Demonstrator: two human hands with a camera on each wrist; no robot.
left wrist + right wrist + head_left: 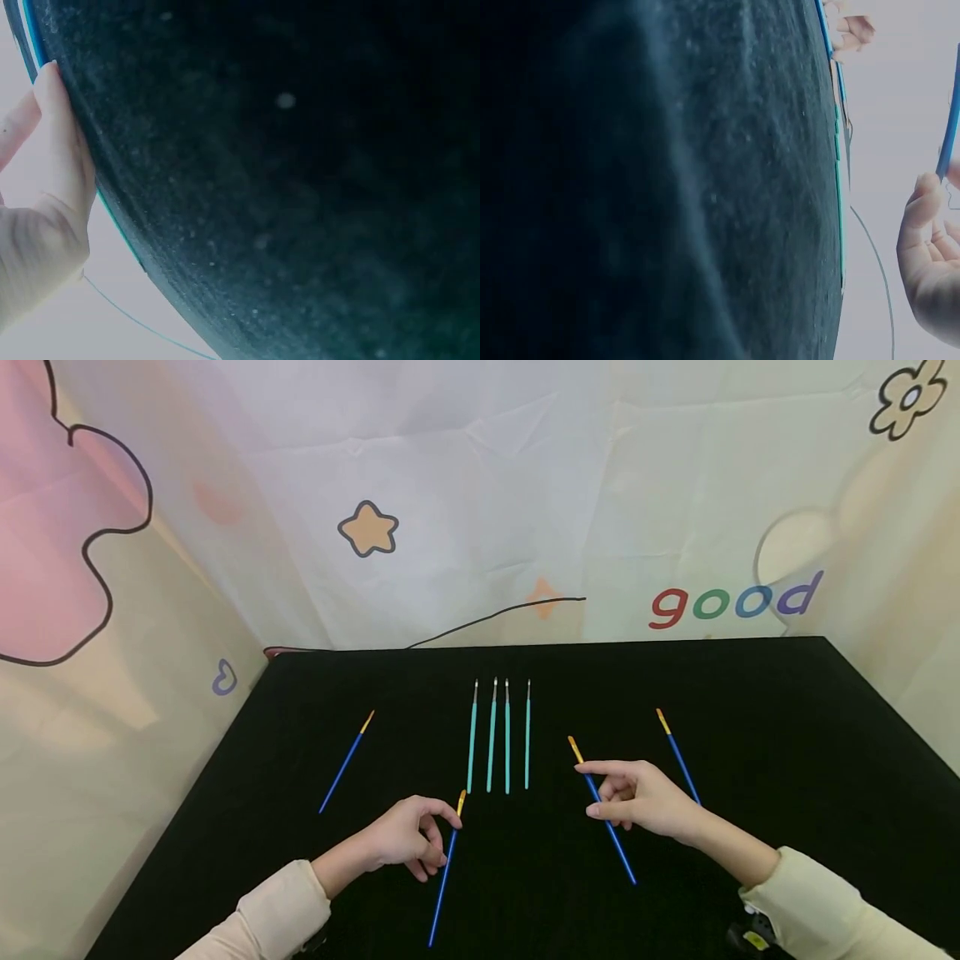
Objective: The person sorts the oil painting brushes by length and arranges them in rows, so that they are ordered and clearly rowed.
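My left hand (416,837) bends its thumb and index finger onto a blue paintbrush (437,910) with a yellow ferrule, tilted at the front middle. In the left wrist view, those fingertips meet the blue handle (33,37) at the upper left. With thumb and index finger, my right hand (645,799) holds another blue paintbrush (621,852), its orange tip pointing up and left. The right wrist view has this brush's handle (950,124) in the fingers at the right edge. Between and beyond the hands, several thin turquoise paintbrushes (491,743) lie side by side, pale tips away from me.
One blue paintbrush (347,772) lies slanted at the left. Another blue paintbrush (681,760) lies at the right, its lower end by my right wrist. Everything is on a black tabletop (780,710), backed by a patterned cloth (480,510).
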